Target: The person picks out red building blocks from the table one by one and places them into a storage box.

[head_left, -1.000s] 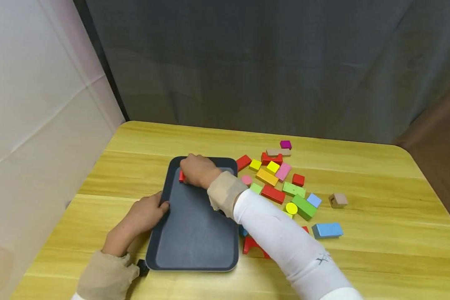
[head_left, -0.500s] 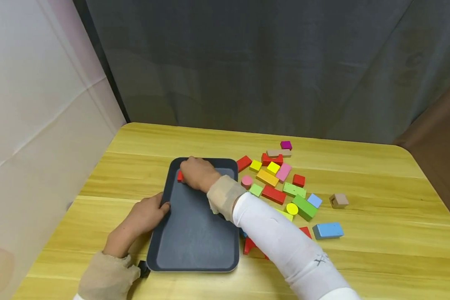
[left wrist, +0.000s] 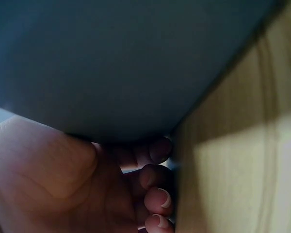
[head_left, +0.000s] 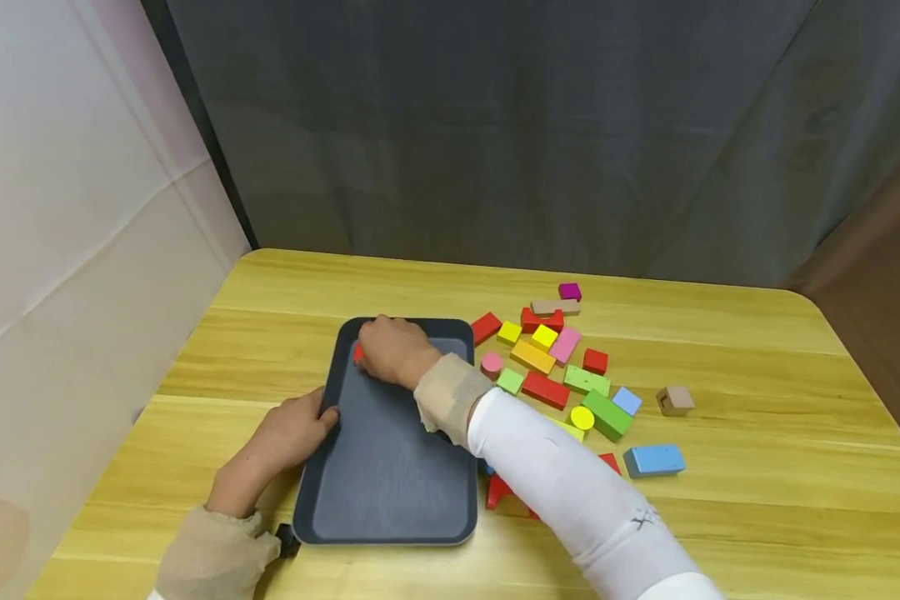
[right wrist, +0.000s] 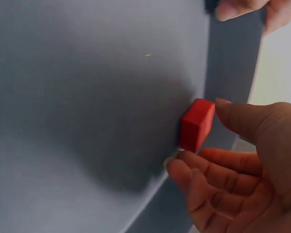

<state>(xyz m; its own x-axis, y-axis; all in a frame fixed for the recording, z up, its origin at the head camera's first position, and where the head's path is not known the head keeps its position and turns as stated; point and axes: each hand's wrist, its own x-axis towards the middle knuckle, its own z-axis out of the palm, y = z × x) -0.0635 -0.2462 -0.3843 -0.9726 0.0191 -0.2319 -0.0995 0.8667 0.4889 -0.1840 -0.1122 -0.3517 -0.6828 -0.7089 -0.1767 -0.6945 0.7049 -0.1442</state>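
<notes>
A dark grey tray (head_left: 390, 467) lies on the table. My left hand (head_left: 292, 429) grips its left rim, thumb over the edge; the left wrist view shows the fingers (left wrist: 157, 200) curled below the tray's side. In the tray's far left corner, my right hand (head_left: 396, 350) pinches a small red block (right wrist: 198, 124) between thumb and fingertips. The block rests on the tray floor against the side wall. From the head view, most of this block is hidden by the right hand.
Right of the tray lie several coloured wooden blocks: a green block (head_left: 607, 415), a yellow cylinder (head_left: 582, 417), a blue block (head_left: 654, 460) and a red arch (head_left: 498, 490) partly behind the right sleeve. A dark curtain (head_left: 495, 142) hangs behind the table.
The red block and the right hand have shifted slightly left toward the tray's side wall. My left hand keeps its hold on the rim.
</notes>
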